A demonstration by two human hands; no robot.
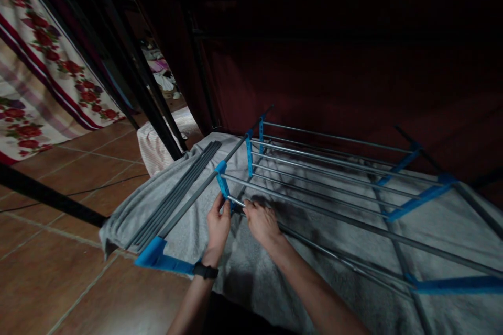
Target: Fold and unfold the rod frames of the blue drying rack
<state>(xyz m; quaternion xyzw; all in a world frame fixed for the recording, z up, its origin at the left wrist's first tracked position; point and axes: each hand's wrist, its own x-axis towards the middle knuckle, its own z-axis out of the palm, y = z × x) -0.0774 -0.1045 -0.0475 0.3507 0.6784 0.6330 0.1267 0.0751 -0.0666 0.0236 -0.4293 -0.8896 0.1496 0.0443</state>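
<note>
A partly assembled rack of grey tubes (334, 213) and blue plastic brackets lies before me. My left hand (219, 221) pinches the lower part of a slotted blue bracket (222, 184) on the rack's left side. Beside it, my right hand (260, 220) is closed round a thin metal rod (237, 200) whose end meets that bracket. My fingers hide whether the rod end sits inside a slot. Further back, several rods run from another blue bracket (249, 156) to a blue bracket (416, 201) on the right. A blue corner piece (163, 257) is near my left wrist.
Several loose grey tubes (178, 193) lie side by side at left on a grey blanket (243, 277). Dark metal posts (151, 99) stand beyond them, and a dark red cloth (334, 78) hangs behind. A floral curtain (51, 63) hangs over the tiled floor (47, 261).
</note>
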